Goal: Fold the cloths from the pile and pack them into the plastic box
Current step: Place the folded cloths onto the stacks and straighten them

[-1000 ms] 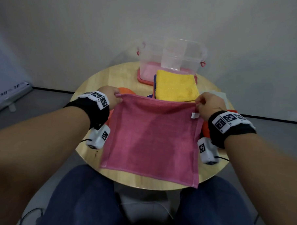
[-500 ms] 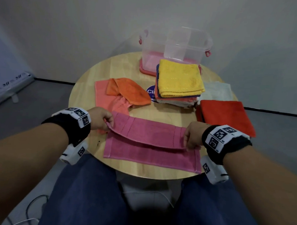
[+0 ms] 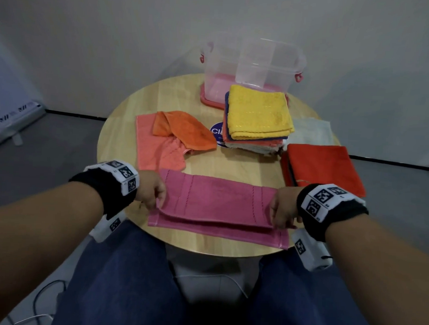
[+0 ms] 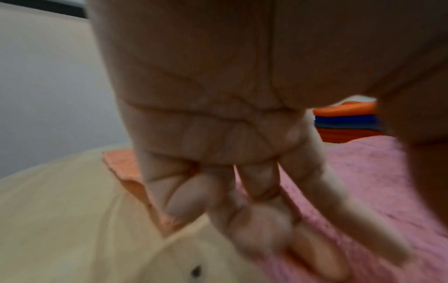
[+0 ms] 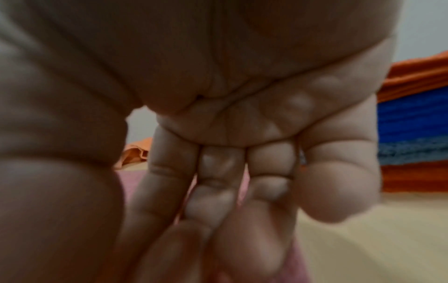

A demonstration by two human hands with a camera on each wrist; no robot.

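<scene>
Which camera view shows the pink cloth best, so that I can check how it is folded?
The head view: the pink cloth lies whole there, its upper layer folded toward the near edge, one hand pinching each end. The left wrist view shows only a blurred pink patch beside the fingers; the right wrist view shows only slivers between them.

Blurred fingers, hidden stack
Both wrist views blur the fingertips (image 4: 315, 254); the yellow cloth (image 3: 259, 115) hides the stack beneath.

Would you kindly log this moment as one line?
step: first fold | left hand: pinching pink terry cloth | right hand: pinching same | clear plastic box: no cloth inside
</scene>
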